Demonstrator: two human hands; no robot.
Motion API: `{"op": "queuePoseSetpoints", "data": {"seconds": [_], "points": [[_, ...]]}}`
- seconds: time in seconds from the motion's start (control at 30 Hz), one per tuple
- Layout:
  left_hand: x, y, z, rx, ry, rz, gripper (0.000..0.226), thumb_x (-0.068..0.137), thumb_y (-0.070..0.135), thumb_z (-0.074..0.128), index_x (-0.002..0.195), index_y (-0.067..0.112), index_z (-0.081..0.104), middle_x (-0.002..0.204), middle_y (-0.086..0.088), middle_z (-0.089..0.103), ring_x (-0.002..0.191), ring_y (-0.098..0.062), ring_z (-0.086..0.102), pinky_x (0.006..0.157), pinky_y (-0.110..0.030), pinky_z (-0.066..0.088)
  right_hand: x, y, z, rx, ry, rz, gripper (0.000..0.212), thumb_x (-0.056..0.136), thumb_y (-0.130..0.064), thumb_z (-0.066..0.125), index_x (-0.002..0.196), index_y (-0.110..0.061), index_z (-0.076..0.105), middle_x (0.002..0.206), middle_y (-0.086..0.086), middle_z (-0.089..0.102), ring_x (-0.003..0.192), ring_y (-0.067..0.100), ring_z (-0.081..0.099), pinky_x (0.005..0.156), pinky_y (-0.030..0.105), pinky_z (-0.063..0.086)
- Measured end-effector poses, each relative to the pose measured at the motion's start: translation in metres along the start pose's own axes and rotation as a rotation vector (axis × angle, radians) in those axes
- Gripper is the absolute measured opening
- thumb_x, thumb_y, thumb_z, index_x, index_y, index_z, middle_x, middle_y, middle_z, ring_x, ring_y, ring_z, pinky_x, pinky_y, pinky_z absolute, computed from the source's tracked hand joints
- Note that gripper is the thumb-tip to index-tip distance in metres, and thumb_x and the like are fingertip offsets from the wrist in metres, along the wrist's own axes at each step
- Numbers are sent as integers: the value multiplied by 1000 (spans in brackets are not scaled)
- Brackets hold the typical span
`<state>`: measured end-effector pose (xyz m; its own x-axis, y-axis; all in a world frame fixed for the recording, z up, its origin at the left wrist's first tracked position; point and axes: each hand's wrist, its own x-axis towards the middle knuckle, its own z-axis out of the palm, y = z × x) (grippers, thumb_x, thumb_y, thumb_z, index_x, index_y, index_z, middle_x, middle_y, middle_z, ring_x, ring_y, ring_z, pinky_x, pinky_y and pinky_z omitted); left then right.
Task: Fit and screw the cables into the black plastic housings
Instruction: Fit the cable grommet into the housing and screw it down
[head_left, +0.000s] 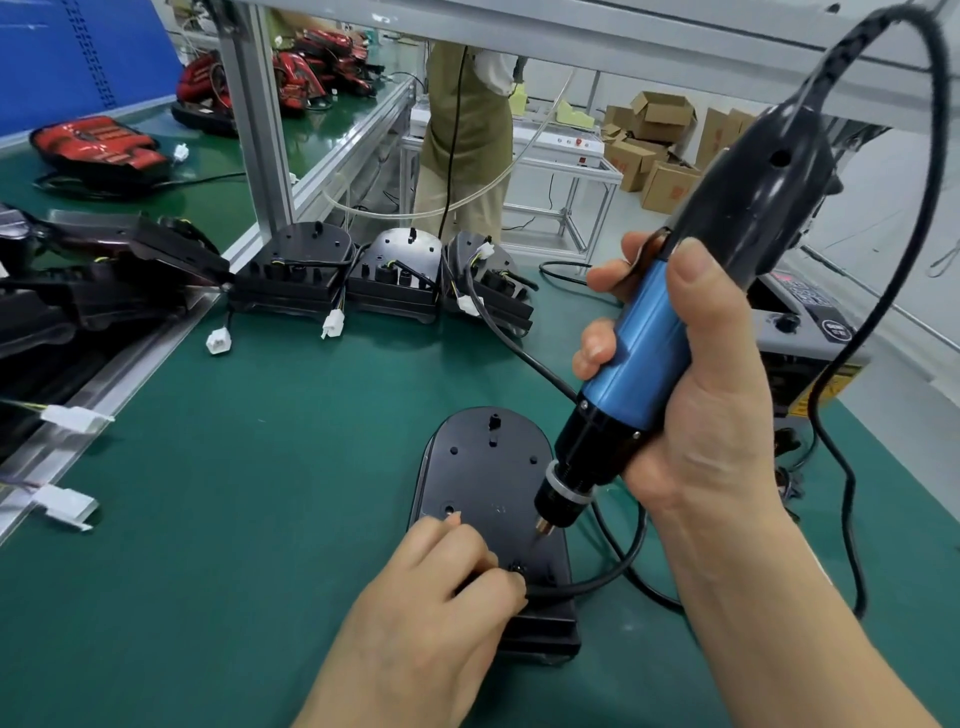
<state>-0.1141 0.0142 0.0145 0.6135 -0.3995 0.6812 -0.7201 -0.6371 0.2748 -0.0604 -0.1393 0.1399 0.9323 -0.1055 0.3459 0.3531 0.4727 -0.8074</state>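
We work on a green bench mat. At its right edge stands a grey control box, its print too blurred to read. The black plastic housing lies flat before us, glossy, rounded at the far end and dotted with screw holes. Our right hand clenches the blue-and-black electric screwdriver, whose bit touches the housing. Our left hand pinches the black cable at the housing's near end.

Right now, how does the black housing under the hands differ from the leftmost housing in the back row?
The near housing lies flat on the green mat; the back housing stands tilted up. The left hand pinches the cable at the near one, and the screwdriver tip is at it; the back one is untouched. Both are black, round-topped.
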Motion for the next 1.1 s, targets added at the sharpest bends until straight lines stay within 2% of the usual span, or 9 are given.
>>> {"op": "queuePoseSetpoints", "data": {"seconds": [0.23,0.47,0.57,0.7,0.8,0.87,0.97,1.1], "points": [[0,-1,2,1,12,3,15,72,1,71,75,14,65,73,-2,55,64,-23,46,89,-27,47,1,1,8,-13,-100,17,33,74,-32,62,100,-12,61,77,-2,63,48,12,51,48,23,43],[-2,-1,2,0,-10,-14,25,63,-2,80,76,14,66,73,-2,56,65,-24,48,88,-28,48,0,4,13,-50,-146,10,23,71,-28,64,91,-16,67,72,0,61,45,14,51,48,23,42],[-1,0,2,-9,-8,-16,23,66,0,79,76,15,66,73,-2,56,66,-23,49,88,-28,48,0,6,13,-58,-148,16,24,71,-27,65,92,-16,67,72,0,61,45,14,51,47,24,42],[0,1,1,-16,-4,-17,15,69,3,74,74,15,67,72,-1,55,65,-22,49,86,-28,49,1,8,12,-56,-171,24,28,71,-27,64,96,-14,65,74,1,62,46,14,50,48,24,42],[0,1,1,-33,9,-12,18,70,4,74,77,16,63,73,-1,55,65,-22,49,88,-28,48,1,8,11,-78,-201,4,20,72,-28,63,87,-16,68,86,3,63,47,15,52,49,24,43],[0,0,2,-44,11,-11,21,70,4,74,79,18,61,73,-1,55,66,-23,48,88,-28,48,1,7,11,-96,-210,-3,20,74,-29,61,89,-16,67,89,3,67,49,15,54,50,25,45],[-1,0,3,-57,4,-11,25,71,6,74,82,20,57,73,-1,56,64,-23,48,86,-29,48,2,7,10,-98,-161,21,29,75,-32,62,96,-13,60,89,2,67,52,17,56,52,26,47],[-1,0,2,-54,11,-23,20,72,6,74,79,19,60,72,-1,55,62,-21,47,86,-26,47,5,1,-2,-25,38,79,38,75,-34,68,99,-10,52,77,0,59,54,16,58,52,27,50]]}}
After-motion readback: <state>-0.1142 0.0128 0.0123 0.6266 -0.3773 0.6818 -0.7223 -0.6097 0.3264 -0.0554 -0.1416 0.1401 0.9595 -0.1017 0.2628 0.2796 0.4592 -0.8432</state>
